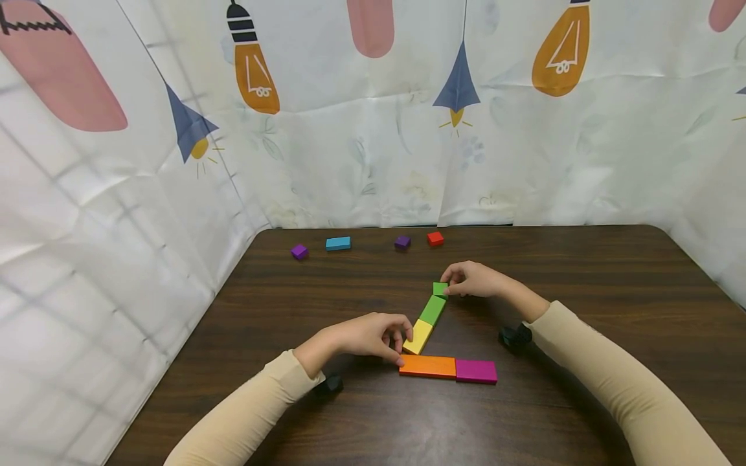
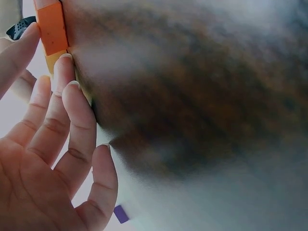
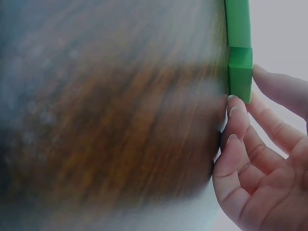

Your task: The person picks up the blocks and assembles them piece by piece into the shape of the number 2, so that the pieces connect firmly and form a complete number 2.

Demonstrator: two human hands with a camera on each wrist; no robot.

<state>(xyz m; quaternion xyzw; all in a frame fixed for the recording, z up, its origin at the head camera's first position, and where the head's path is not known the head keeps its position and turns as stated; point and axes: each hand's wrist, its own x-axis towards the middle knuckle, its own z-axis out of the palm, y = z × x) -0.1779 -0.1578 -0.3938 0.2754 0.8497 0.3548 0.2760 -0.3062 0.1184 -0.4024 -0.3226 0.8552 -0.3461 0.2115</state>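
Note:
A small green block (image 1: pixel 440 289) tops a slanted row, with a longer green block (image 1: pixel 432 310) and a yellow block (image 1: pixel 418 337) below it. My right hand (image 1: pixel 474 279) pinches the small green block (image 3: pixel 240 79) between thumb and fingertips. Beneath the yellow block, an orange block (image 1: pixel 428 367) lies end to end with a magenta block (image 1: pixel 476 371). My left hand (image 1: pixel 370 334) touches the left end of the orange block (image 2: pixel 51 30) with its thumb, and its bent fingers reach the yellow block.
Along the far edge of the dark wooden table (image 1: pixel 256 298) lie a purple block (image 1: pixel 300 252), a blue block (image 1: pixel 338 243), a dark purple block (image 1: pixel 403 242) and a red block (image 1: pixel 435 239). A patterned white curtain (image 1: pixel 361 162) hangs behind the table.

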